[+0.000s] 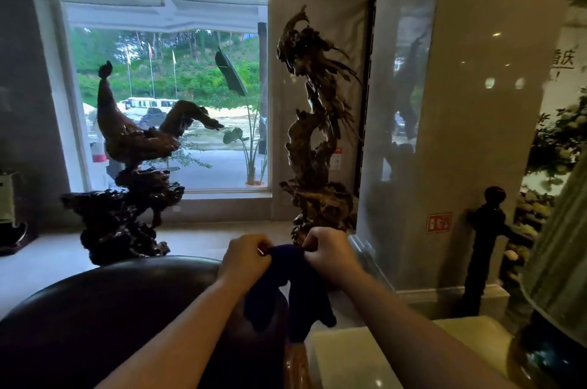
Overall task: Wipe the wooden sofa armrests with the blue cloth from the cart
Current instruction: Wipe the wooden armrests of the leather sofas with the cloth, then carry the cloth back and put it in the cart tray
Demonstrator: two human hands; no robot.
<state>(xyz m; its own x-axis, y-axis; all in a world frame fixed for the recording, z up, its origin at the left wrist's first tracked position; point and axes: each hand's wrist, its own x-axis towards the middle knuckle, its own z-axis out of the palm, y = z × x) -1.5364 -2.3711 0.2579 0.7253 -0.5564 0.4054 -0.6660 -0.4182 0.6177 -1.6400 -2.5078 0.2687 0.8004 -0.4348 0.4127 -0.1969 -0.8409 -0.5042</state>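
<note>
A dark blue cloth [297, 290] hangs in front of me, held up by its top edge. My left hand [246, 257] pinches the cloth's upper left corner. My right hand [330, 253] pinches the upper right corner, so the cloth droops between and below both hands. Under my left forearm lies the dark rounded back of the sofa [104, 309]. A strip of carved brown wood [297, 366], part of the sofa's arm, shows just below the cloth's hanging end.
Two tall root-wood sculptures stand ahead, one dark [133, 166] by the window and one lighter [317, 134] beside the marble column [444, 134]. A pale stone-topped table [355, 353] sits at my lower right with a large green vase [552, 293] on it.
</note>
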